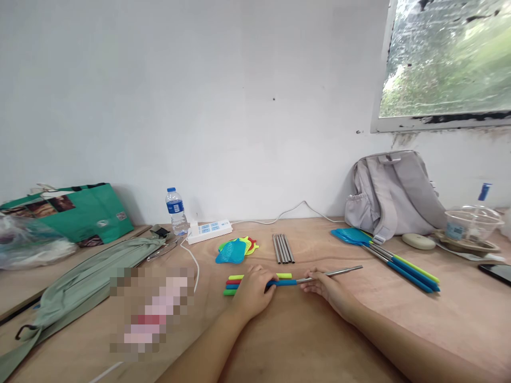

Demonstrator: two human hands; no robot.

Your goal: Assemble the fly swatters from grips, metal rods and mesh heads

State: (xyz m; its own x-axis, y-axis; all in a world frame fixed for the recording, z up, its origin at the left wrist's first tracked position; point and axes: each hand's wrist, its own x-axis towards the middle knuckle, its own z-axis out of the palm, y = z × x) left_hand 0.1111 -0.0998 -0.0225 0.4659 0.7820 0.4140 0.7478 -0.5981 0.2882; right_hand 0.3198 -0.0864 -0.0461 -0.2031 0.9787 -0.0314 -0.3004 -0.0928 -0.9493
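My left hand [253,290] is closed around a blue handle sleeve [288,282] low over the table. In my right hand [325,289], a thin metal tube [348,270] is pinched, one end meeting the sleeve's right end; how deep it sits inside I cannot tell. Partly hidden behind my left hand lie a yellow sleeve [284,276], a red sleeve [231,281], another blue sleeve [231,286] and a green sleeve [229,292]. Several loose metal tubes [283,249] rest side by side beyond. Left of them, fly swatter heads [233,251] in blue, yellow-green and red overlap.
Assembled fly swatters [407,268] lie at the right, before a grey backpack [393,194]. Further right are a plastic cup [473,223] and a phone [497,276]. A power strip [210,230], a water bottle [175,210], a grey-green strap bag [96,276] and a green bag [91,213] occupy the left.
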